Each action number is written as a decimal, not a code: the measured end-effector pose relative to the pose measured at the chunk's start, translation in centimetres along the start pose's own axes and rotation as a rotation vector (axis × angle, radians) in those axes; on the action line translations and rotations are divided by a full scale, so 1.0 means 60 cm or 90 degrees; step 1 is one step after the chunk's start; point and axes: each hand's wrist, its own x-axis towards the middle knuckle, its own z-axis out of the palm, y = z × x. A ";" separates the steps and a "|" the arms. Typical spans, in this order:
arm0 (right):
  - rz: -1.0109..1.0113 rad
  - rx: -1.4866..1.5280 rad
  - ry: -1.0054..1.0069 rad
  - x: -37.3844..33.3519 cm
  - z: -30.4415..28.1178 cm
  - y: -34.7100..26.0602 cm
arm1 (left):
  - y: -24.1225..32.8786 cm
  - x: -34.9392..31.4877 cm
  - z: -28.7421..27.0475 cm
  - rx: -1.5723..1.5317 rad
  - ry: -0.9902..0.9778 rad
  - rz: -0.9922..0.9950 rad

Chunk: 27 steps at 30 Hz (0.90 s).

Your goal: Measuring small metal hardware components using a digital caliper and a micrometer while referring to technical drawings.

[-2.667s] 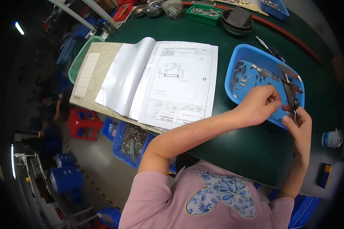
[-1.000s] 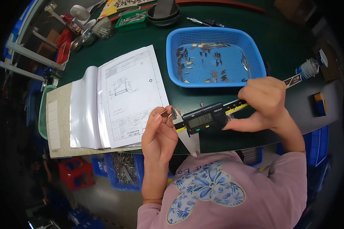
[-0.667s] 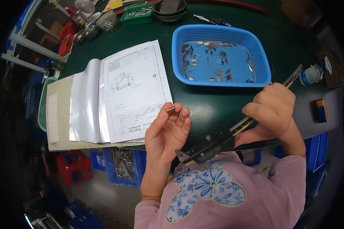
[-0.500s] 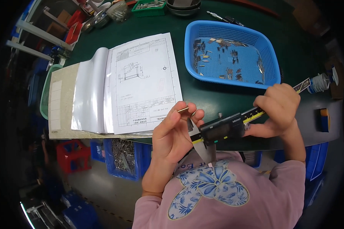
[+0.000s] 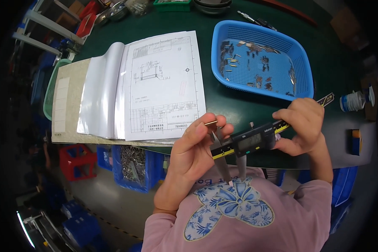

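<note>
Dark green table [image 5: 221, 101] right across my remote feed, and on its left I've got the thick open folder [image 5: 73, 101], a drawing sheet [image 5: 166, 92] face up. Over to the right, the blue basket [image 5: 256, 33], small metal pieces [image 5: 264, 63] scattered on its mesh floor. Now in close: the digital caliper [image 5: 248, 144], slanting near the table edge, its long jaws parted and pointing down at the shirt.

Here's the right hand [image 5: 302, 124], fingers curled around the caliper's beam, thumb beside the slider; that's a firm clasp. And the left hand [image 5: 193, 147], thumb and fingertips pinching one thin pin [image 5: 211, 123].

For good handling, I'd say steady the beam with the right fingers, let only that thumb work the slider, gently, and set pin and jaws square to each other. A light pinch near one end should leave the rest of the pin free; tilt looks like the main risk to me.

So where's the pin? Up at the left fingertips, just above the caliper's short upper jaws, clear of the gap between the long ones. Touching metal? From here, I can't tell.
</note>
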 end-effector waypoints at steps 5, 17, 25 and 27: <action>-0.005 0.000 -0.005 -0.002 -0.001 0.003 | -0.002 0.001 0.004 0.000 0.012 -0.012; -0.009 -0.001 -0.015 -0.003 -0.001 0.002 | -0.004 -0.003 0.007 0.041 0.029 -0.014; -0.006 0.020 -0.012 -0.004 0.002 0.004 | -0.001 -0.005 -0.001 0.021 0.030 -0.018; -0.001 0.018 -0.027 -0.004 -0.001 0.002 | -0.001 -0.005 -0.003 0.005 0.023 -0.011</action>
